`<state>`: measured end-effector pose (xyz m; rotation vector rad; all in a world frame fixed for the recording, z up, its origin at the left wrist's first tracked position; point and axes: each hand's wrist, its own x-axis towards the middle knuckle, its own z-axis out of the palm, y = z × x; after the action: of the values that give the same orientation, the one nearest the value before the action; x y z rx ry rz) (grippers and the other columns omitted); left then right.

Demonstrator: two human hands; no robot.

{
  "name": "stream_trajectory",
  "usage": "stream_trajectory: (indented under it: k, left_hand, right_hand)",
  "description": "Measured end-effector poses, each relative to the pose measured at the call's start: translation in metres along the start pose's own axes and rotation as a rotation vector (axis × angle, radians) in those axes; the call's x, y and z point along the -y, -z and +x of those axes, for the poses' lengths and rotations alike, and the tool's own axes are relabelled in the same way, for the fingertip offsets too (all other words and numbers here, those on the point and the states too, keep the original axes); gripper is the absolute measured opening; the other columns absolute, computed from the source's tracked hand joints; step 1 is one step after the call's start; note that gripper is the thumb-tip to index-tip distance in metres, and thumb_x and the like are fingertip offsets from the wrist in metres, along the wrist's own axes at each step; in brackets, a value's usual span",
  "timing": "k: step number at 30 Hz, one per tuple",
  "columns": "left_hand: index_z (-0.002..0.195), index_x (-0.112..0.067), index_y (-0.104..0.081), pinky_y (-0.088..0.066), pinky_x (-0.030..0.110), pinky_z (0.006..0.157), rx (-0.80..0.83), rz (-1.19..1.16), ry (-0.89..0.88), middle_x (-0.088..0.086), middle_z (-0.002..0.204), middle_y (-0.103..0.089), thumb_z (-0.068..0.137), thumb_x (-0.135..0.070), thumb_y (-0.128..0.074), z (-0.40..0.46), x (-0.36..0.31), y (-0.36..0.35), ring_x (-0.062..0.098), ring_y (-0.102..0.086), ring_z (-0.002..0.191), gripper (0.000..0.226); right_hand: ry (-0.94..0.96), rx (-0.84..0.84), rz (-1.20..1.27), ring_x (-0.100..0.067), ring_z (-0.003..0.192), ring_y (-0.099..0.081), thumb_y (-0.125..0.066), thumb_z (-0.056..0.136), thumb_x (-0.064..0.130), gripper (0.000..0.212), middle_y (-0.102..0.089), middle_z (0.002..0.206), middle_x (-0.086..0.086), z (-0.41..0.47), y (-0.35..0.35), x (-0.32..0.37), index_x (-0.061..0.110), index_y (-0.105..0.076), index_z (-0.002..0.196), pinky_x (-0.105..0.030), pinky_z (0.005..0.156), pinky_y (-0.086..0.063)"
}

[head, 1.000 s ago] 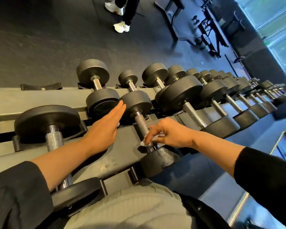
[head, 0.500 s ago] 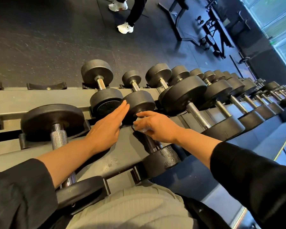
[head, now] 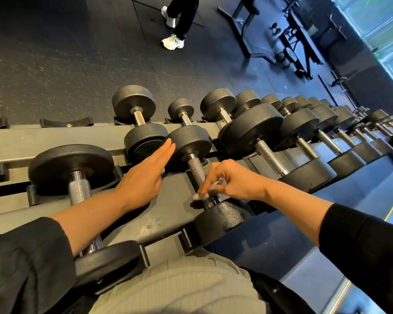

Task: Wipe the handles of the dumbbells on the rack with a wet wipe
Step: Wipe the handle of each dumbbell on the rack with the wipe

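Wipe pinched on one handle by right grip (left grip flat, released).

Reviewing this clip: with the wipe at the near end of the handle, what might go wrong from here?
1. The right hand pinches the wipe near the dumbbell's near weight; fingers may get jammed.
2. The left hand only rests flat against the far weight, so the dumbbell might roll.

free: rack shelf between dumbbells | blocked: left hand lies there; dumbbell heads flank handle
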<state>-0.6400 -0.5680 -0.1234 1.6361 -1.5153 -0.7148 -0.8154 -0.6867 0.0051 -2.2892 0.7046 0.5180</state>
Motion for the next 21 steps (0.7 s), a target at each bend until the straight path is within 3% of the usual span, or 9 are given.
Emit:
stream_trajectory:
  k: [3,6,9,12,15,18,21]
  left_hand:
    - [0.151,-0.027,-0.008,-0.013,0.018,0.111,-0.003,-0.03,0.011,-0.012,0.157,-0.002,0.092,0.006,-0.046,0.0,-0.002,0.001,0.001,-0.007,0.139,0.078]
    - [0.151,-0.022,-0.016,-0.019,0.024,0.113,-0.028,-0.04,0.026,-0.003,0.158,-0.015,0.093,0.006,-0.045,0.0,-0.006,0.005,0.01,-0.018,0.142,0.071]
    - [0.151,-0.02,-0.021,-0.026,0.031,0.113,-0.016,-0.016,0.057,0.013,0.147,-0.039,0.093,0.005,-0.044,-0.003,-0.012,0.013,0.026,-0.038,0.134,0.067]
    - [0.15,-0.02,-0.024,-0.033,0.039,0.112,0.01,-0.012,0.1,0.024,0.132,-0.048,0.093,0.006,-0.043,-0.007,-0.02,0.024,0.035,-0.048,0.121,0.065]
    - [0.147,-0.025,-0.03,-0.038,0.031,0.103,-0.041,-0.025,0.119,0.012,0.118,-0.056,0.093,0.005,-0.043,-0.014,-0.025,0.037,0.023,-0.053,0.112,0.063]
    - [0.144,-0.022,-0.037,-0.031,0.017,0.097,-0.121,0.022,0.142,0.004,0.133,-0.052,0.094,0.002,-0.044,-0.025,-0.033,0.05,0.01,-0.046,0.119,0.056]
    - [0.143,-0.019,-0.039,-0.033,0.008,0.093,-0.216,0.047,0.206,0.004,0.137,-0.05,0.095,-0.001,-0.046,-0.045,-0.044,0.065,0.005,-0.048,0.114,0.052]
  right_hand:
    - [0.027,-0.288,-0.115,-0.013,0.105,-0.05,-0.065,0.086,0.012,0.025,-0.061,0.109,0.003,0.004,-0.002,-0.01,0.024,-0.07,0.108,-0.028,0.091,-0.044]
    - [0.032,-0.237,-0.184,-0.011,0.113,-0.05,-0.068,0.083,0.011,0.031,-0.061,0.121,0.001,0.007,-0.008,-0.013,0.022,-0.069,0.112,-0.026,0.097,-0.042]
    - [0.021,-0.226,-0.054,-0.006,0.105,-0.059,-0.067,0.083,0.0,0.02,-0.068,0.111,-0.001,0.002,-0.011,-0.01,0.013,-0.074,0.097,-0.021,0.094,-0.048]
    - [-0.008,-0.126,0.059,-0.007,0.097,-0.065,-0.062,0.084,-0.004,0.021,-0.072,0.1,-0.002,-0.004,-0.011,-0.008,0.013,-0.075,0.086,-0.021,0.089,-0.051]
    - [-0.005,-0.095,0.072,-0.002,0.093,-0.063,-0.06,0.085,-0.002,0.023,-0.071,0.099,0.004,-0.006,-0.015,-0.002,0.016,-0.075,0.086,-0.013,0.086,-0.048]
    - [0.07,-0.21,0.106,0.0,0.098,-0.058,-0.061,0.086,0.0,0.022,-0.067,0.106,0.004,0.005,-0.023,0.014,0.016,-0.074,0.095,-0.008,0.083,-0.044]
    - [0.159,-0.229,0.114,-0.008,0.104,-0.059,-0.059,0.087,-0.002,0.026,-0.067,0.109,0.0,0.028,-0.032,0.037,0.015,-0.072,0.102,-0.016,0.091,-0.046]
